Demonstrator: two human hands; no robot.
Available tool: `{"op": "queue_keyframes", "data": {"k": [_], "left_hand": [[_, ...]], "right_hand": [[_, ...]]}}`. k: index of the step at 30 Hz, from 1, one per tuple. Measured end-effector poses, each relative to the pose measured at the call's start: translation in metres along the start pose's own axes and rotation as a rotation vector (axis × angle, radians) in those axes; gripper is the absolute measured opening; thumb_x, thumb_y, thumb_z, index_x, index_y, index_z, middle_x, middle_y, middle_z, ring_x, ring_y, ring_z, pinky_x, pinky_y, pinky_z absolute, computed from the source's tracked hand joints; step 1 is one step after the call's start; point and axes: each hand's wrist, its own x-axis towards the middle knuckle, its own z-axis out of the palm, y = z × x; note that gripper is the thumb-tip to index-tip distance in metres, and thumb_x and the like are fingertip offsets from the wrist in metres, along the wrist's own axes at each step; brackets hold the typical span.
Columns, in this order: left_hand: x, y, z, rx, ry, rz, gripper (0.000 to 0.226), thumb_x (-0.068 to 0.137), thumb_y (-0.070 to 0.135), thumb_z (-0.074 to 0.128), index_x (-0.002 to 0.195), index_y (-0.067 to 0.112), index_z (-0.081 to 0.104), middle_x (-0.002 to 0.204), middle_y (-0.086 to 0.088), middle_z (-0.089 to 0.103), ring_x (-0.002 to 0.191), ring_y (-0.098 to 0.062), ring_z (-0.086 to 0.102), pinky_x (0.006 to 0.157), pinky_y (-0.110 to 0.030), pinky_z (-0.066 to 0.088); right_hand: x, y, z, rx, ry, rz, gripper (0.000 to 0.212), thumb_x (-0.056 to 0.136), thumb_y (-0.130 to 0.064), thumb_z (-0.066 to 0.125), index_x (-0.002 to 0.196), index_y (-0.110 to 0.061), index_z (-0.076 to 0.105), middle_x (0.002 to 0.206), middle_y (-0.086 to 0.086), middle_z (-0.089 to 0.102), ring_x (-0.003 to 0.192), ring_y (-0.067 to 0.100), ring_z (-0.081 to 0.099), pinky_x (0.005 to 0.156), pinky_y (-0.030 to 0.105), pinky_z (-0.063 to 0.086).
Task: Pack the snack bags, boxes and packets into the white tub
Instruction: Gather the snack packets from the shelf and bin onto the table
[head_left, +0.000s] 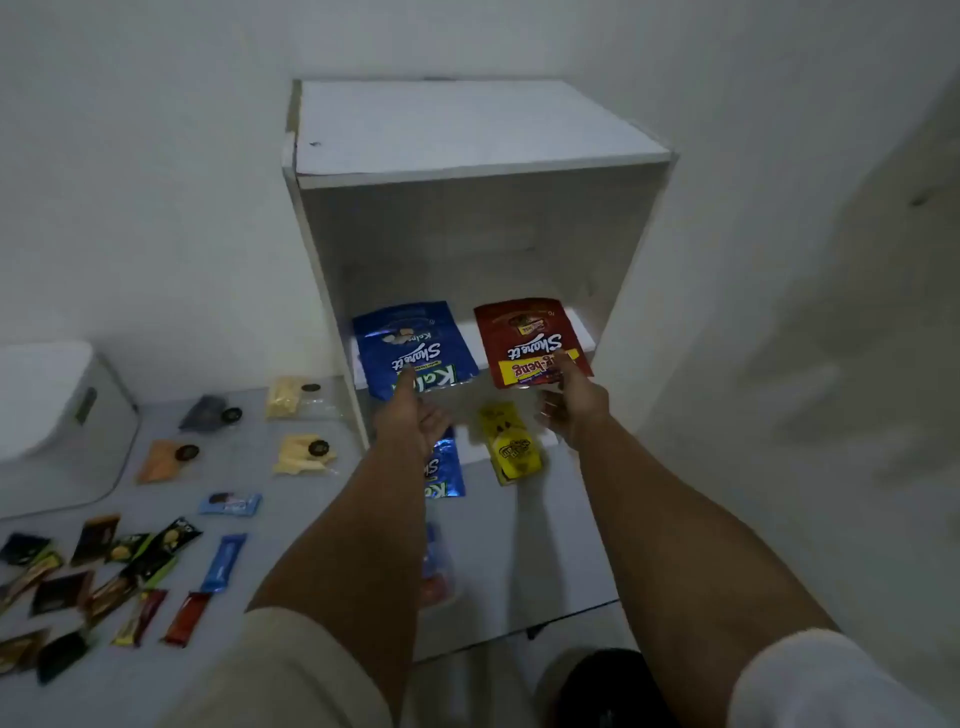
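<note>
I'm seeing my left hand (410, 415) pinching the blue bag (413, 345), my right hand (569, 410) pinching the red bag (530, 340) at one o'clock, another blue bag (444, 467) lying half hidden beneath my left wrist.

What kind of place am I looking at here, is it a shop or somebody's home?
Probably a plain room at home, not a shop. A small white shelf unit stands against bare white walls, snack packets lie spread on the floor, and a white tub sits beside them. No counters or price tags show.

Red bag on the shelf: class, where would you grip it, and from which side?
Grip the red bag by its near edge, which overhangs the shelf front. Come from the front, as the right hand does; it probably pinches easily there, lying flat.
</note>
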Motion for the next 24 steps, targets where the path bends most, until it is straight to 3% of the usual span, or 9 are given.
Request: {"op": "queue_keyframes", "data": {"k": [5,7,10,14,16,19,21,23,24], "left_hand": [[0.019,0.012,0.006,-0.002,0.033,-0.002,0.046,0.093,0.035,0.068,0.127,0.004,0.061,0.110,-0.014,0.073,0.089,-0.021,0.073,0.055,-0.030,0.062],[0.023,0.012,0.007,0.015,0.073,0.027,0.037,0.096,0.026,0.065,0.127,0.005,0.061,0.108,-0.013,0.074,0.086,-0.019,0.074,0.063,-0.030,0.063],[0.016,0.010,0.005,0.062,0.118,0.072,0.029,0.101,0.018,0.058,0.127,0.007,0.058,0.110,-0.012,0.075,0.091,-0.020,0.075,0.082,-0.032,0.060],[0.004,-0.001,-0.009,0.074,0.143,0.169,0.026,0.102,0.011,0.055,0.127,0.007,0.055,0.104,-0.016,0.075,0.083,-0.022,0.077,0.073,-0.039,0.064],[-0.007,-0.011,-0.020,0.100,0.152,0.203,0.023,0.101,0.010,0.056,0.123,0.004,0.056,0.100,-0.017,0.075,0.079,-0.023,0.077,0.075,-0.040,0.064],[-0.026,-0.029,-0.040,0.211,0.177,0.274,0.008,0.098,0.011,0.060,0.099,0.004,0.061,0.088,-0.014,0.073,0.075,-0.022,0.075,0.080,-0.043,0.062],[-0.038,-0.039,-0.059,0.361,0.196,0.350,0.014,0.093,0.018,0.064,0.084,0.008,0.064,0.080,-0.013,0.073,0.069,-0.023,0.073,0.076,-0.044,0.062],[-0.050,-0.052,-0.072,0.560,0.221,0.459,0.023,0.081,0.030,0.066,0.082,0.007,0.068,0.080,-0.011,0.073,0.071,-0.027,0.072,0.075,-0.048,0.062],[-0.063,-0.058,-0.076,0.678,0.224,0.530,0.027,0.081,0.032,0.065,0.083,0.005,0.067,0.081,-0.009,0.072,0.074,-0.028,0.070,0.073,-0.043,0.059]], "right_hand": [[0.026,-0.001,0.010,0.026,-0.062,0.053,0.056,0.076,-0.047,0.082,0.112,-0.006,0.069,0.087,0.012,0.076,0.058,0.025,0.066,0.065,0.042,0.062],[0.029,-0.002,0.011,0.010,-0.065,0.056,0.049,0.082,-0.036,0.081,0.114,-0.002,0.067,0.081,0.013,0.073,0.049,0.022,0.062,0.063,0.037,0.057],[0.026,-0.002,0.008,0.013,-0.052,0.031,0.029,0.089,-0.023,0.076,0.107,-0.003,0.066,0.080,0.012,0.073,0.051,0.020,0.066,0.073,0.043,0.054],[0.008,0.008,-0.004,0.080,-0.022,0.015,0.027,0.091,-0.015,0.073,0.113,-0.003,0.064,0.091,0.015,0.075,0.065,0.025,0.071,0.080,0.045,0.060],[-0.007,0.015,-0.013,0.135,-0.017,0.024,0.029,0.090,-0.010,0.072,0.117,-0.003,0.063,0.104,0.019,0.074,0.077,0.029,0.074,0.071,0.044,0.064],[-0.038,0.031,-0.034,0.200,0.026,0.012,0.030,0.089,-0.003,0.069,0.118,-0.002,0.063,0.108,0.020,0.073,0.086,0.034,0.074,0.056,0.042,0.063],[-0.065,0.041,-0.054,0.187,0.054,-0.016,0.030,0.088,0.000,0.067,0.118,-0.003,0.064,0.105,0.018,0.074,0.084,0.032,0.074,0.055,0.040,0.063],[-0.092,0.049,-0.077,0.144,0.101,-0.058,0.025,0.089,0.000,0.064,0.113,-0.007,0.069,0.097,0.013,0.075,0.076,0.025,0.072,0.059,0.037,0.062],[-0.108,0.051,-0.091,0.122,0.119,-0.077,0.020,0.090,0.000,0.062,0.105,-0.011,0.070,0.090,0.010,0.074,0.072,0.022,0.070,0.059,0.035,0.060]]}}
